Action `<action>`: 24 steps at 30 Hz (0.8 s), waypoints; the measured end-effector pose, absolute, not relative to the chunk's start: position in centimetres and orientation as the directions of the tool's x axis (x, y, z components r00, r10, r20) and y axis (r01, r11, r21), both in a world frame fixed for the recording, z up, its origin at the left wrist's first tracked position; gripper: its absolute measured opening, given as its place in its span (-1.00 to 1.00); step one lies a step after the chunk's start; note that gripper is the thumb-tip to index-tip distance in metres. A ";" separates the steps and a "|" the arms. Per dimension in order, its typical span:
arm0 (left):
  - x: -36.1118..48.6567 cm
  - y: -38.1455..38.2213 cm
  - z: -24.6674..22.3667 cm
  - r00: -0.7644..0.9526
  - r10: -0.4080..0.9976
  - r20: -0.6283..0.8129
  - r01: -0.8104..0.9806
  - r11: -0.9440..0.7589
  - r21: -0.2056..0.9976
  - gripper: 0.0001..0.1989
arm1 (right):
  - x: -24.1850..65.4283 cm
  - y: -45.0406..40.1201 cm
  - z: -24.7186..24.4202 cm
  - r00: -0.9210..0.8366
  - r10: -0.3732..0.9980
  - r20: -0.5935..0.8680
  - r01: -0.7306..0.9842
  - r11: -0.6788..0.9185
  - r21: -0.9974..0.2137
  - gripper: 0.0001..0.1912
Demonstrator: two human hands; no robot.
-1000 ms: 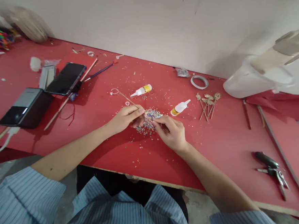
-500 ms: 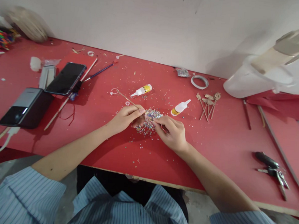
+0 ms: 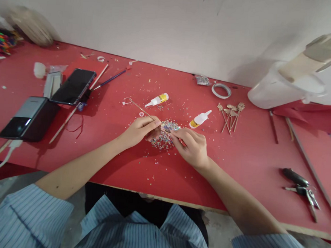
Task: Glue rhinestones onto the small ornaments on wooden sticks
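My left hand (image 3: 142, 132) is closed in a pinch on a thin wooden stick (image 3: 140, 108). The stick slants up and left over the red tabletop, its far end near a small clear ring (image 3: 126, 101). Opposite it, my right hand (image 3: 191, 145) is closed, its fingertips at something small and dark that I cannot make out. Both sets of fingertips almost meet over a pile of shiny, multicoloured sequin-like flakes (image 3: 164, 142). Two small white glue bottles with yellow labels lie behind the pile: one bottle (image 3: 157, 100) beyond my left hand, another bottle (image 3: 200, 119) beyond my right.
Carved wooden sticks (image 3: 231, 113) and a tape roll (image 3: 221, 91) lie back right, near a white bucket (image 3: 266, 87). Keys (image 3: 302, 188) rest at the right. Leftward are a phone (image 3: 74, 86), a dark box-like device (image 3: 29, 119) and a paintbrush (image 3: 112, 78).
The fingers of my right hand have shifted slightly, and a red patch shows more beneath them. My left hand keeps its pinch on the stick in almost the same place.
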State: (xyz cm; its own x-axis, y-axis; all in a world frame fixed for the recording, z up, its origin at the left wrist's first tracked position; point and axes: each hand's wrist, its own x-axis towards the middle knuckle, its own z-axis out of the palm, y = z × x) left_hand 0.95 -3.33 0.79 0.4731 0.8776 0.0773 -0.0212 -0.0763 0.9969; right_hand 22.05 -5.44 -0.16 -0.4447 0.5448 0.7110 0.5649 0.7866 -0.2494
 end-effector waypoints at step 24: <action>1.1 -3.6 1.2 0.525 0.850 0.040 0.008 -0.052 0.999 -0.67 | 20.5 -5.8 0.7 -0.190 0.965 0.178 0.255 0.224 -0.941 -0.76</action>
